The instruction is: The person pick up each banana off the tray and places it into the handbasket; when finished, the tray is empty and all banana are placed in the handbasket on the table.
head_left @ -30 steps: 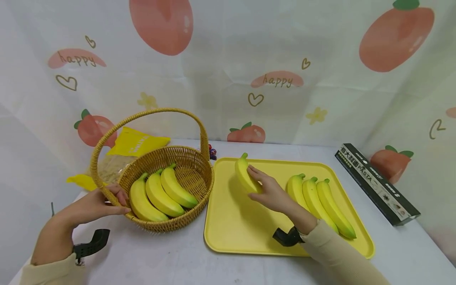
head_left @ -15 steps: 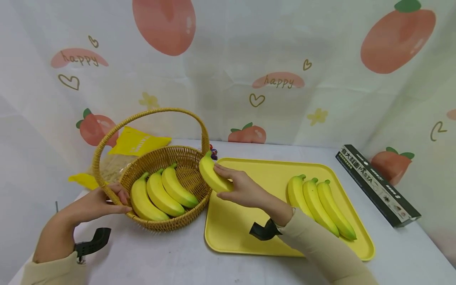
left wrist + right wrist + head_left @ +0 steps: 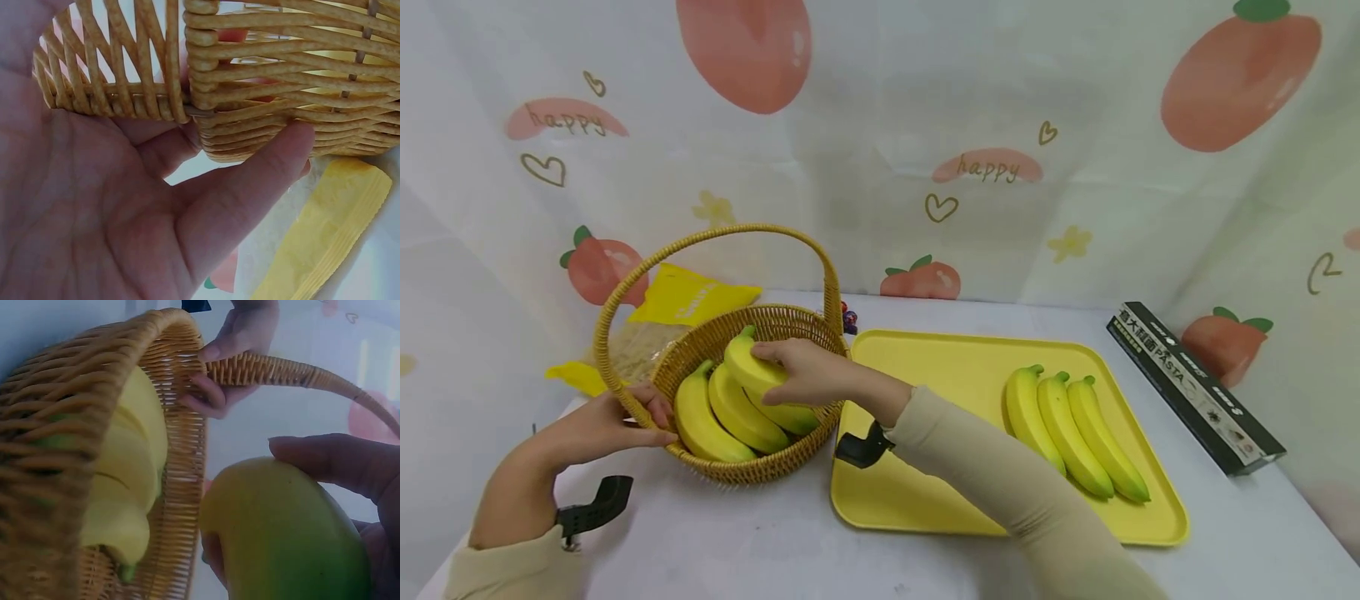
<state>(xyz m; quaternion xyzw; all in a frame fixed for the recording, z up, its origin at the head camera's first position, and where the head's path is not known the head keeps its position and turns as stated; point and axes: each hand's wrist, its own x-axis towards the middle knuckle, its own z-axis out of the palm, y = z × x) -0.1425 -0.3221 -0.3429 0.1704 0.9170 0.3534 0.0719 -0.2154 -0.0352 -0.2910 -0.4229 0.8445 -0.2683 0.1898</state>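
Observation:
My left hand [image 3: 602,429] grips the left rim of the wicker basket [image 3: 722,473] at the base of its handle. In the left wrist view its thumb [image 3: 262,181] presses on the woven wall. Three bananas [image 3: 703,425] lie side by side in the basket, partly covered in the head view. My right hand [image 3: 808,372] pinches another banana [image 3: 747,365] between thumb and fingers, over the basket. In the right wrist view this held banana [image 3: 281,531] is apart from those inside. Three more bananas [image 3: 1071,433] lie on the yellow tray's right side.
The yellow tray [image 3: 917,517] stands right of the basket. A black pasta box [image 3: 1195,387] lies beyond its right edge. Behind the basket lies a yellow bag [image 3: 696,298] with a clear section, and small wrapped items [image 3: 849,318] sit at the back. A printed cloth [image 3: 865,167] hangs behind.
My right hand has carried its banana leftward from above the tray to above the basket. The left hand stays on the basket's rim.

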